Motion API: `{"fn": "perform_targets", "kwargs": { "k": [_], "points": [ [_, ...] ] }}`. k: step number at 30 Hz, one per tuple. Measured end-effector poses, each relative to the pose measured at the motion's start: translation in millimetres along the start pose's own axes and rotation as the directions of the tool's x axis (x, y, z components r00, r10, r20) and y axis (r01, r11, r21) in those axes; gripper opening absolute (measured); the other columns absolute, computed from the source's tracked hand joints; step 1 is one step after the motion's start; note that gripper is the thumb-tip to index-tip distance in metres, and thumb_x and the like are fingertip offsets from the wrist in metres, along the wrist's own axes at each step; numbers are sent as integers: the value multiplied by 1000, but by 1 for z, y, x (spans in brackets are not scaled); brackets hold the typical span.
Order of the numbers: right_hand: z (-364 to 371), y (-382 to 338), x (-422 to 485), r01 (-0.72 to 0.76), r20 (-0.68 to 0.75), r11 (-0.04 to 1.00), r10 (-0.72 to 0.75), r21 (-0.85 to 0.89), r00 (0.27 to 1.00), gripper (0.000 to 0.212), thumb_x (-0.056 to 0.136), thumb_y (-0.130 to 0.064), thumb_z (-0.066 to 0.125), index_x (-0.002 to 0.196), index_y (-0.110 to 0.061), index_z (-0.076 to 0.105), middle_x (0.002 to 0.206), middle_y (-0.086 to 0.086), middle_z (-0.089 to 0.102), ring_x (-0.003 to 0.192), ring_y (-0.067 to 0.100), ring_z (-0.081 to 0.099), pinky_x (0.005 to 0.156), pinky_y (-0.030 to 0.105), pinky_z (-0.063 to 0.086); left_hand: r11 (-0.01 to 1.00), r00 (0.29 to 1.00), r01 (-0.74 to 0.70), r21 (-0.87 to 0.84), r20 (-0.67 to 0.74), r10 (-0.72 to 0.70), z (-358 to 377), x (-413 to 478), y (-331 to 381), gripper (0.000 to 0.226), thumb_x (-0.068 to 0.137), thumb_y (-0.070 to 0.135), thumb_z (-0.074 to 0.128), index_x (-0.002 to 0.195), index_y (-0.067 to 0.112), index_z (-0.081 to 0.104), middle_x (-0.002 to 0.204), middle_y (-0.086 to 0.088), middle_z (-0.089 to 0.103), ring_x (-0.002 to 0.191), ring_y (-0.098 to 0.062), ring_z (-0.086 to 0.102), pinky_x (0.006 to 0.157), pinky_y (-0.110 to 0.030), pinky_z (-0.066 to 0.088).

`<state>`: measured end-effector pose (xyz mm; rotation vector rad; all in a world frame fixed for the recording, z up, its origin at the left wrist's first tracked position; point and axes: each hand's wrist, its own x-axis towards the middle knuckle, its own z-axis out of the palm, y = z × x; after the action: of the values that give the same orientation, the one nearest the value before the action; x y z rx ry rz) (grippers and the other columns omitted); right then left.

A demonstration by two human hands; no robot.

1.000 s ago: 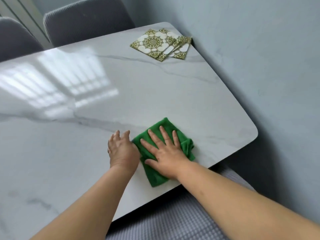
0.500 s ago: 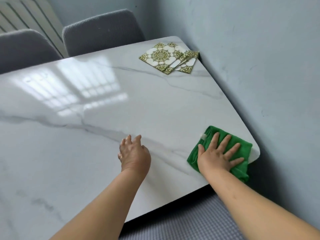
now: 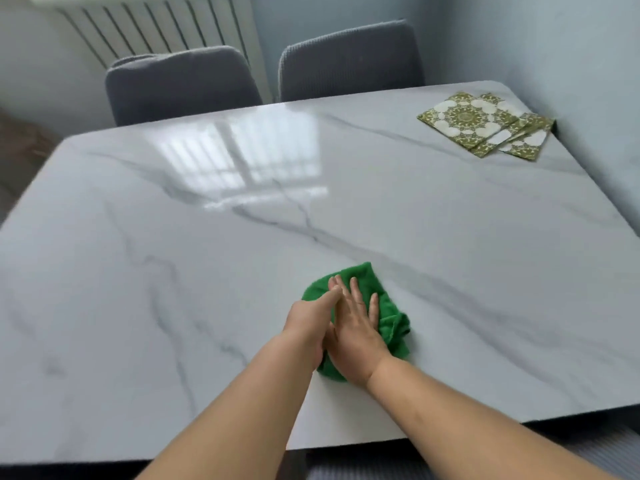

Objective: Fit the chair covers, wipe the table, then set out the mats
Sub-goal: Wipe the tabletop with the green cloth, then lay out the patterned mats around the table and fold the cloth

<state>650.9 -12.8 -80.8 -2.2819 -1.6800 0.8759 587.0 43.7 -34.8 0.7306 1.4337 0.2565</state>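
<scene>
A crumpled green cloth [image 3: 389, 315] lies on the white marble table [image 3: 173, 271], near its front edge. My right hand [image 3: 356, 336] presses flat on the cloth with fingers spread. My left hand [image 3: 310, 320] rests beside it, its fingertips on the cloth's left edge and touching the right hand. A fanned stack of green-and-white patterned mats [image 3: 485, 124] sits at the far right corner of the table. Two chairs in grey covers [image 3: 180, 83] [image 3: 349, 58] stand at the far side.
A white radiator [image 3: 156, 26] is on the wall behind the chairs. A blue-grey wall [image 3: 588, 64] runs close along the table's right side. A grey covered seat [image 3: 571, 455] shows below the table's near edge.
My right hand slid the cloth left from the table's right corner back toward the middle. My left hand moved right and now meets it on the cloth. The view has tilted up.
</scene>
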Motion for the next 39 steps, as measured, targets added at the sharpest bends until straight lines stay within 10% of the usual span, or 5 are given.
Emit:
{"fn": "perform_targets", "kwargs": {
  "k": [6, 16, 20, 26, 39],
  "points": [
    [16, -105, 28, 229, -43, 861, -236, 455, 971, 81, 83, -34, 39, 155, -15, 8, 162, -1, 7, 147, 6, -6, 120, 34, -6, 953, 992, -62, -298, -127, 25, -127, 20, 21, 33, 81, 35, 73, 100, 9, 71, 97, -12, 75, 87, -27, 72, 78, -35, 56],
    [29, -191, 71, 347, -65, 891, -344, 293, 937, 47, 99, -27, 45, 145, -23, 37, 157, -4, 24, 144, 12, 19, 115, 25, 18, 634, 668, -541, -552, -740, -75, -287, 30, 50, 28, 83, 39, 70, 99, 18, 61, 105, 0, 66, 91, -21, 66, 85, -41, 55],
    [29, -189, 75, 316, -5, 923, -323, 221, 947, 45, 100, -30, 41, 145, -25, 36, 157, -7, 22, 143, 12, 18, 113, 26, 20, 773, 626, -392, -499, -760, -173, -279, 35, 42, 26, 89, 28, 53, 105, 8, 59, 100, -2, 59, 79, -21, 54, 68, -30, 43],
    [7, -139, 77, 213, -43, 962, -208, 171, 977, 41, 99, -32, 45, 140, -25, 43, 148, -5, 36, 138, 13, 28, 108, 26, 27, 926, 688, -193, -325, -717, -108, -205, 44, 51, 50, 73, 23, 49, 116, -4, 54, 122, -23, 59, 108, -39, 59, 80, -44, 52],
    [-134, 74, 72, -74, -233, 861, 218, 503, 948, 30, 91, -33, 59, 117, -18, 62, 113, -1, 60, 97, 11, 60, 87, 28, 48, 954, 954, -237, -183, -231, 192, 44, 18, 87, 5, 84, 8, 49, 81, 9, 53, 72, -3, 43, 73, -21, 43, 64, -30, 38]
  ]
}}
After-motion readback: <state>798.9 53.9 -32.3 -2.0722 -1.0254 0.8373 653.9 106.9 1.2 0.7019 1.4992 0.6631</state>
